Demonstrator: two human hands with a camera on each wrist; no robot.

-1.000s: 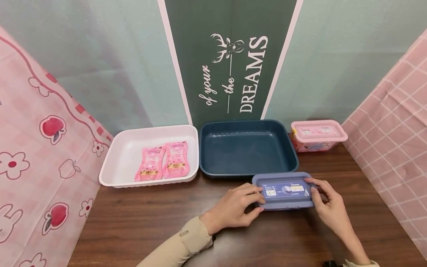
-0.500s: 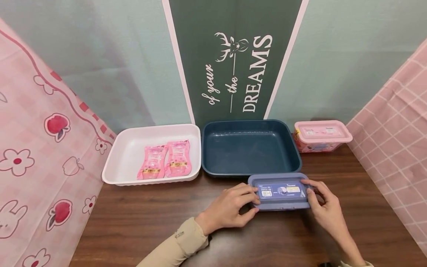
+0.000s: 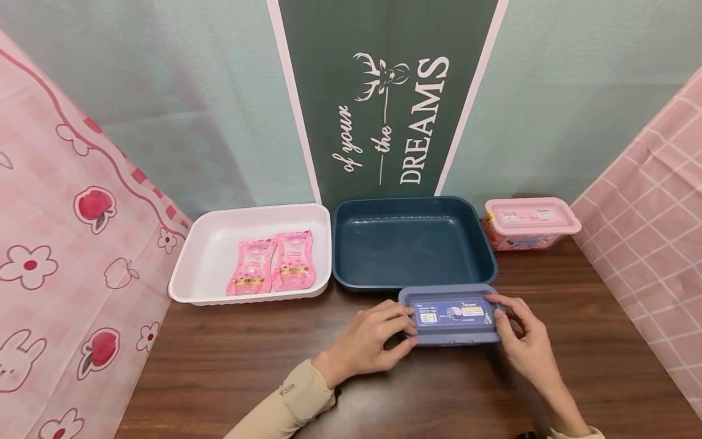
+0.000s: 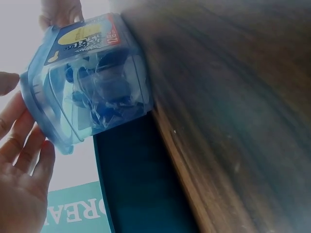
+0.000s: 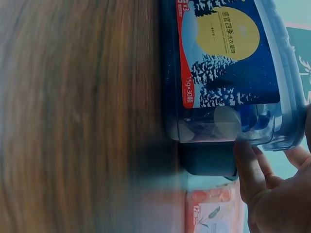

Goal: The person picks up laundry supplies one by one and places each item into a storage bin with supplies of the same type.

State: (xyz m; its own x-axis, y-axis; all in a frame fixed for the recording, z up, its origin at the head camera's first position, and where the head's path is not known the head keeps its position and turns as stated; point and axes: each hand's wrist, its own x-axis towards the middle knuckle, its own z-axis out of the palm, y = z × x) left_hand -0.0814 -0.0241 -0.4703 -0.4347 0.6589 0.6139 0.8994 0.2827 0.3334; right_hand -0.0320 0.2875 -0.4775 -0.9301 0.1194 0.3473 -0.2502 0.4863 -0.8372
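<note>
A lidded blue laundry pod box [image 3: 450, 323] is between both hands in front of the dark blue tray [image 3: 411, 268]. My left hand [image 3: 373, 338] holds the lid's left end, its fingers on the rim and thumb at the near corner. At the opposite end, my right hand [image 3: 523, 344] grips the box, with fingers on top and along the side. Through the clear wall in the left wrist view, blue pods [image 4: 104, 92] show inside. A printed label [image 5: 226, 53] covers the long side in the right wrist view. The lid is on.
A white tray [image 3: 203, 256] holding two pink pouches [image 3: 274, 262] stands left of the dark blue tray. To that tray's right is a pink lidded box [image 3: 532, 225]. Cloth-covered walls [image 3: 230, 110] border the brown wooden table [image 3: 230, 366] at the back and both sides.
The blue box has slid left along the table with both hands on it. The trays and pink box shift slightly in view as the head camera moves.
</note>
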